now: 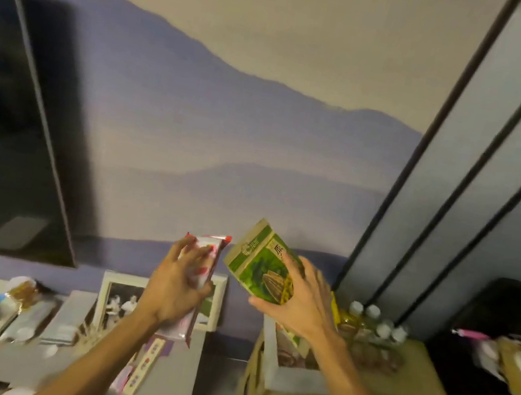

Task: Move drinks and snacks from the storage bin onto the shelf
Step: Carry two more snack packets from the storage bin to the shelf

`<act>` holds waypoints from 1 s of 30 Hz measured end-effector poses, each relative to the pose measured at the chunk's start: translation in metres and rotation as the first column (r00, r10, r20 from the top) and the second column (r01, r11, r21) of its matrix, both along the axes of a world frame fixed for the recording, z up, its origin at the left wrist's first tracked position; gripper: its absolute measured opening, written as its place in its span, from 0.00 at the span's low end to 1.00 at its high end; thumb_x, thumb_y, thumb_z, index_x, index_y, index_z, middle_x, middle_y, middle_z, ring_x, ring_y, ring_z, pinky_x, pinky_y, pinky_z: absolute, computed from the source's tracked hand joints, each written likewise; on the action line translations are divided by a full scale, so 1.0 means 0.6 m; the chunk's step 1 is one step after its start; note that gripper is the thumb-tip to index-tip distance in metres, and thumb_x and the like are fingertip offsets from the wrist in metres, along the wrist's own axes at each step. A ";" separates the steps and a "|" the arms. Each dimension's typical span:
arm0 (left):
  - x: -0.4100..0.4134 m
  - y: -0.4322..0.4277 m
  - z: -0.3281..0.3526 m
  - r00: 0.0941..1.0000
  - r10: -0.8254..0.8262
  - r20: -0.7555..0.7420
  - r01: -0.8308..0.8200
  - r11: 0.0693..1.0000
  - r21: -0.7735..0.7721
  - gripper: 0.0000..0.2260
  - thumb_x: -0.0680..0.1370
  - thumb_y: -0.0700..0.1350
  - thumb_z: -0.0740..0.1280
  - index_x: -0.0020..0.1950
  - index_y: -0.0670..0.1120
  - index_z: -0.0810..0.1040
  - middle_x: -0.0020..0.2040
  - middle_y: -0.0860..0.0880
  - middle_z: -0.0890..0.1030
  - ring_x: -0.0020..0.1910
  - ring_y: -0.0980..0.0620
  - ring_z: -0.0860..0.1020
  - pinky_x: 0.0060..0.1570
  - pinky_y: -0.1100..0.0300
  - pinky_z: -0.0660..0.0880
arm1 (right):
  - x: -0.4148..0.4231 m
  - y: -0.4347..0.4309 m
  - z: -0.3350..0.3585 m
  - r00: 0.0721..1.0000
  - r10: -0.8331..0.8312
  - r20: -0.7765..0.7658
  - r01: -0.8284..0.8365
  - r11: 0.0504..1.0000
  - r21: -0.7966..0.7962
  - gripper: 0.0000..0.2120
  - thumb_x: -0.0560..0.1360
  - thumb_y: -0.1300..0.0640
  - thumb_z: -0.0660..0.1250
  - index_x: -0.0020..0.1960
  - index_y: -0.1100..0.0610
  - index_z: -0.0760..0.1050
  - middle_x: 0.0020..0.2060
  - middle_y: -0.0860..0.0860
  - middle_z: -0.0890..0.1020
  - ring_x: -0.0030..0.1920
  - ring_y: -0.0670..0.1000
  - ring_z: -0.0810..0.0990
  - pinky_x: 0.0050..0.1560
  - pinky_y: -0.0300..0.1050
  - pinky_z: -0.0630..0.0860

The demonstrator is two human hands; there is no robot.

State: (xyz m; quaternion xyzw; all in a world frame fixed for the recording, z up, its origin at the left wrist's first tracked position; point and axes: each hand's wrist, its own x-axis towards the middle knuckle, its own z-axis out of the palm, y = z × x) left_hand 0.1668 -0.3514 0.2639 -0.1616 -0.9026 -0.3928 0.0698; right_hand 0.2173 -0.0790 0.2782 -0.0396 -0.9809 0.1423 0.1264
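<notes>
Left hand (174, 289): we grip a red-white packet (203, 267).
Right hand (301, 297): we hold a green packet (262, 266).

- The packet (202, 277) gripped in the left hand (174, 289) looked like glossy plastic film, white and red.
- The bag (262, 266) in the right hand (299, 300) looked like matt brown paper with green print.
- Below that grip, the small table (419, 393) was pale wood.
- The bottles (376, 321) beside it had smooth white caps.
</notes>
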 end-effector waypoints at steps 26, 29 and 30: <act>-0.130 0.574 -0.462 0.932 0.035 0.362 -0.065 0.995 0.070 0.30 0.77 0.68 0.64 0.72 0.82 0.49 0.83 0.59 0.52 0.78 0.39 0.68 0.66 0.34 0.77 | -0.149 0.332 -0.432 0.718 -0.468 0.514 0.640 0.735 -0.224 0.66 0.56 0.07 0.49 0.85 0.39 0.44 0.83 0.58 0.56 0.81 0.66 0.59 0.77 0.70 0.63; -0.136 0.572 -0.512 0.904 0.099 0.416 -0.134 0.989 0.055 0.32 0.77 0.70 0.62 0.79 0.74 0.53 0.83 0.62 0.49 0.82 0.40 0.61 0.69 0.34 0.74 | -0.148 0.319 -0.469 0.675 -0.476 0.564 0.650 0.745 -0.149 0.62 0.63 0.10 0.49 0.87 0.43 0.40 0.85 0.59 0.46 0.83 0.67 0.51 0.80 0.70 0.55; -0.137 0.570 -0.524 0.904 0.115 0.412 -0.137 0.990 0.024 0.33 0.77 0.70 0.62 0.80 0.70 0.55 0.84 0.61 0.48 0.83 0.42 0.59 0.71 0.35 0.72 | -0.147 0.315 -0.481 0.669 -0.483 0.565 0.647 0.752 -0.124 0.62 0.64 0.11 0.48 0.87 0.44 0.39 0.84 0.60 0.45 0.83 0.68 0.50 0.79 0.70 0.55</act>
